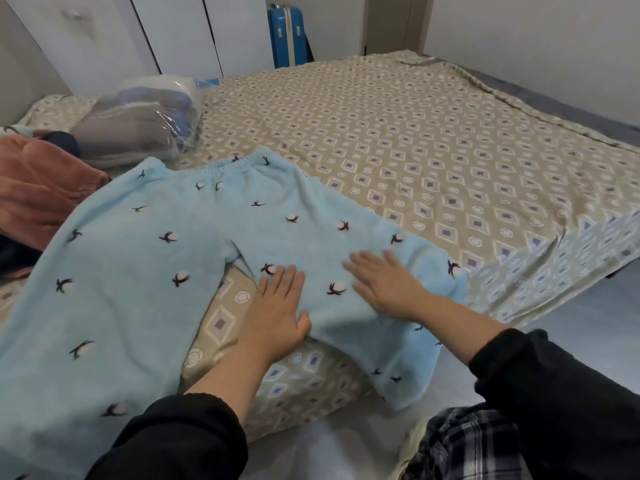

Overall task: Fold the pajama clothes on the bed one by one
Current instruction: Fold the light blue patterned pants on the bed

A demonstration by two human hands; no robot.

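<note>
- Pressing flat on the right-side leg of the pants, the left hand and right hand lie palm down, fingers straight, gripping nothing. The right hand is blurred.
- The pants lie spread on the near corner of the bed, waistband away from the person and legs toward them. Both cuffs hang over the edge.
- Risk: the hanging cuffs could drag the fleece off the bed once the palms lift, because little weight holds the legs up there.
- Risk: the legs splay apart at the crotch, so laying one over the other may leave the seams skewed and the thick pile bunched.
- Risk: the left leg reaches toward the pink garment, and a sweep that way could snag it.
- Count near: two hands, one pair of pants with two legs.
- Count at the left: one pink garment, with something dark beside it that I cannot make out.
- Count farther: one clear bag of folded cloth on the bed, and one blue suitcase beyond it.
</note>
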